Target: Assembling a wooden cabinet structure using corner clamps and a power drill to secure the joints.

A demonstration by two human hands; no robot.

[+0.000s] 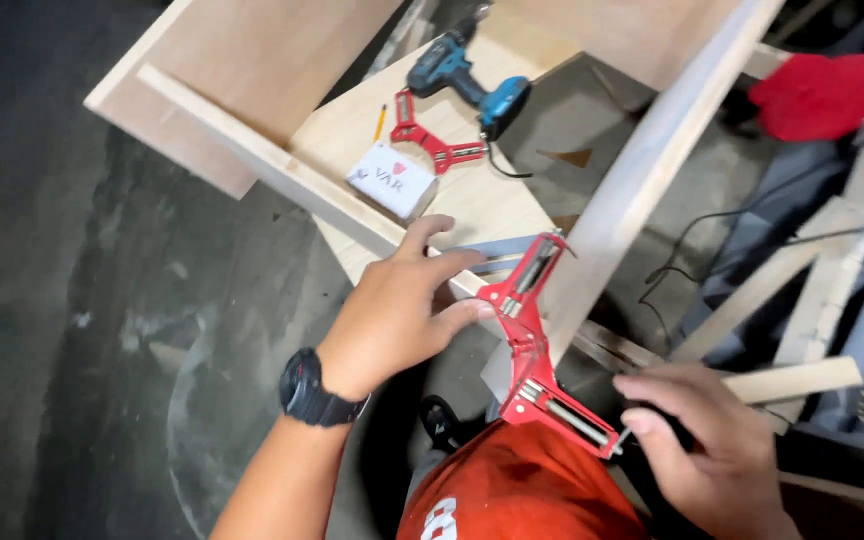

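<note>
The left hand (392,315), wearing a black wristwatch (307,390), is pressing down on the corner where two pale wooden boards (282,170) are meeting; its fingers are lying spread and flat, with the thumb touching one arm of the red corner clamp (530,340). The clamp is sitting on that corner joint, one arm running up along the slanted board (652,150) and the other pointing down toward the person's orange shirt (522,490). The right hand (712,440) is closing around the dark handle at the end of the clamp's threaded screw, fingers curled tight on it.

Further up, on a plywood panel (472,200), the following are lying:
- a blue cordless drill (462,75), tilted on its side
- a second red corner clamp (432,140), just beside the drill
- a yellow pencil (380,122), near that clamp
- a small white box (392,180), resting against the long board

A red cloth (822,90) is lying at the upper right, well apart from the hands, above loose wooden strips (802,290) and a black cable (692,250)
</note>
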